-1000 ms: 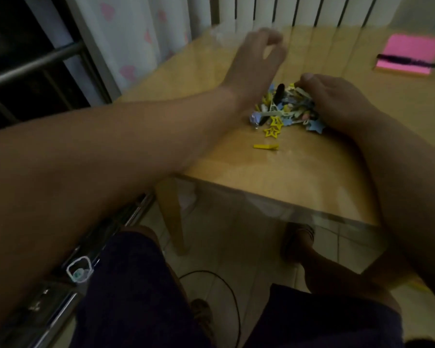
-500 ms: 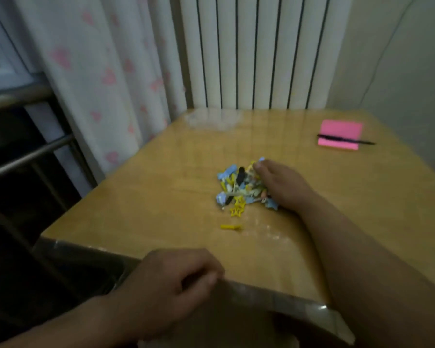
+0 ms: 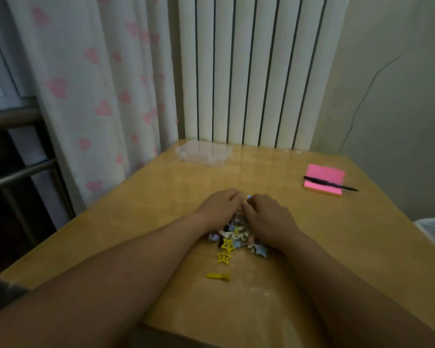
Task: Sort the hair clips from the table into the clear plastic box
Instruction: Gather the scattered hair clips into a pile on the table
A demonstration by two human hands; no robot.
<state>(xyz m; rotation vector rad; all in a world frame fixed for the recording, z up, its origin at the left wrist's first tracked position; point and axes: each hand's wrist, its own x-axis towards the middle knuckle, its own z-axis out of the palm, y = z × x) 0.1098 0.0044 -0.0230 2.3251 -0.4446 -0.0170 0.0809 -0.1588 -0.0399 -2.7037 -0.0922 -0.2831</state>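
Your left hand and right hand curled over the hair clips, each grip's hold unclear; the clear plastic box at the surface's far edge looked empty; everything remained.

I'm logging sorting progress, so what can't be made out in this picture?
Head view:
- Far half of the hair clip pile: covered by the left hand and right hand.
- Whether either hand grips a clip: hidden beneath the backs of the hands.
- Contents of the clear plastic box: far off, transparent, glare.
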